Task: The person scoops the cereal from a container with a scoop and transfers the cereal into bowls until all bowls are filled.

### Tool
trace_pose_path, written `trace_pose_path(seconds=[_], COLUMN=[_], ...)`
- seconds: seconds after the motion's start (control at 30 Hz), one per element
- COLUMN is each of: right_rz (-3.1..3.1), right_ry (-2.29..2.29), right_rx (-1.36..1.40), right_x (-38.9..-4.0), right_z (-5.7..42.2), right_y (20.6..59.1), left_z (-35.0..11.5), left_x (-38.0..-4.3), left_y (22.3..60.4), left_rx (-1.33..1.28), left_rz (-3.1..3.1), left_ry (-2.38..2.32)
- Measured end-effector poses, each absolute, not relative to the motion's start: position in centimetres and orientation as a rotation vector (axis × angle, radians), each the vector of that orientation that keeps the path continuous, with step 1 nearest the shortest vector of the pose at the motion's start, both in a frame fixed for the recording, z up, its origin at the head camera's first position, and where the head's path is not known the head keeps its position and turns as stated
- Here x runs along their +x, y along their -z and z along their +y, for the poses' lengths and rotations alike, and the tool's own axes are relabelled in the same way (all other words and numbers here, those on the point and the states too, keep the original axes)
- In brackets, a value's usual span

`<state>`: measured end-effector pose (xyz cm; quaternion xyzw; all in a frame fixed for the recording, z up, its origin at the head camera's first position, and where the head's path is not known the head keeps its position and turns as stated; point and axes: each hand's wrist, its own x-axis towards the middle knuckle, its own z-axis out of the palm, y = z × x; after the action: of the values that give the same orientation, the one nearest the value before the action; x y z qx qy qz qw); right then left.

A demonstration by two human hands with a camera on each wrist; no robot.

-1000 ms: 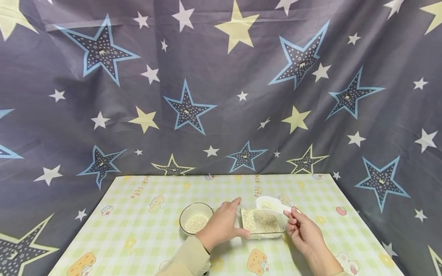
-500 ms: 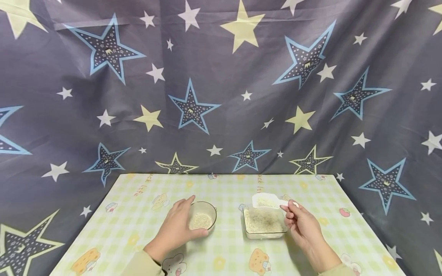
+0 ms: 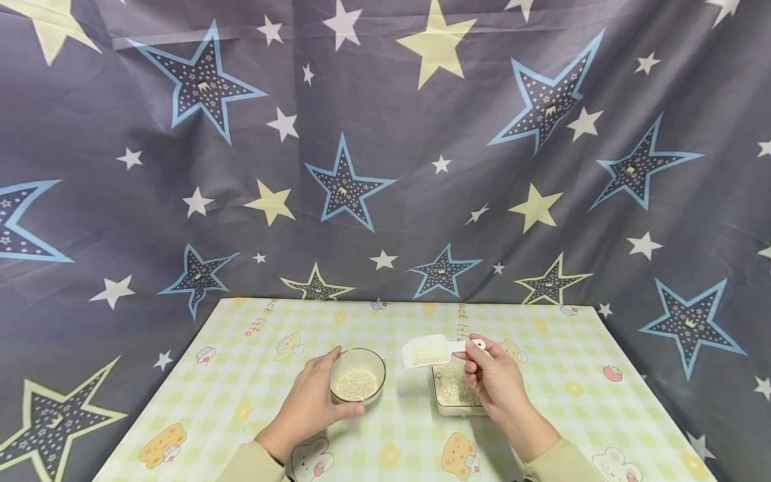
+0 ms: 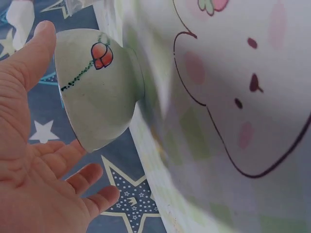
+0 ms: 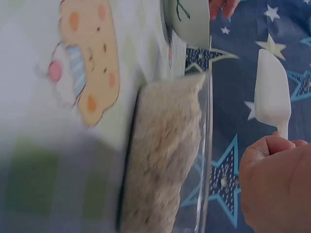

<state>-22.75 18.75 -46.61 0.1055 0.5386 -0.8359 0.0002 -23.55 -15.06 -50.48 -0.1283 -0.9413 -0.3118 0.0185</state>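
A scoop [image 3: 427, 351] with pale oat flakes in it hangs level, left of and above the glass container. My right hand [image 3: 496, 385] pinches its handle between thumb and fingers. The right wrist view shows the scoop [image 5: 272, 90] from beneath, raised over the container [image 5: 208, 160]. At the left, my left hand [image 3: 304, 402] holds the side of a round bowl [image 3: 381, 378], its thumb along the near rim and a finger at the far rim. The left wrist view shows a flower drawn on the bowl [image 4: 97, 97]; the lower fingers extend away from it. Flakes [image 3: 357, 385] cover the bowl's bottom.
The rectangular glass container [image 3: 458, 410], filled with flakes, stands right of the bowl, partly hidden by the right hand. A green checked cloth [image 3: 253, 375] with cartoon prints covers the table. A dark star-printed curtain [image 3: 385, 167] hangs behind.
My left hand has gone from the container's left side to the bowl. My right hand has carried the loaded scoop left, from over the container toward the bowl.
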Motion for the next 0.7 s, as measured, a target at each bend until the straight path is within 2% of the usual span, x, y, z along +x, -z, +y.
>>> trace_pose_path(seconds=[0.27,0.43,0.53,0.7], right_rz=[1.872,2.189,2.552,3.082], right_ry=[2.541,2.438,2.284,1.908], right_rx=[0.201,0.076,-0.210,-1.114], right_x=[-23.3,-23.8,-23.6,-23.2], right_z=[14.8,12.3,11.0,9.4], right_y=[45.8,45.7,45.9,46.6], left_z=[-15.1,-14.9,-14.8,-14.9], left_x=[-23.8,-24.0,-24.1,-23.9], left_y=[50.6,50.4,50.4,50.5], left_rx=[-0.385,-0.389,-0.389,-0.375], left_rz=[-2.920,-2.913,-2.912,-2.905], left_ry=[0.973,1.008,1.001,0.988])
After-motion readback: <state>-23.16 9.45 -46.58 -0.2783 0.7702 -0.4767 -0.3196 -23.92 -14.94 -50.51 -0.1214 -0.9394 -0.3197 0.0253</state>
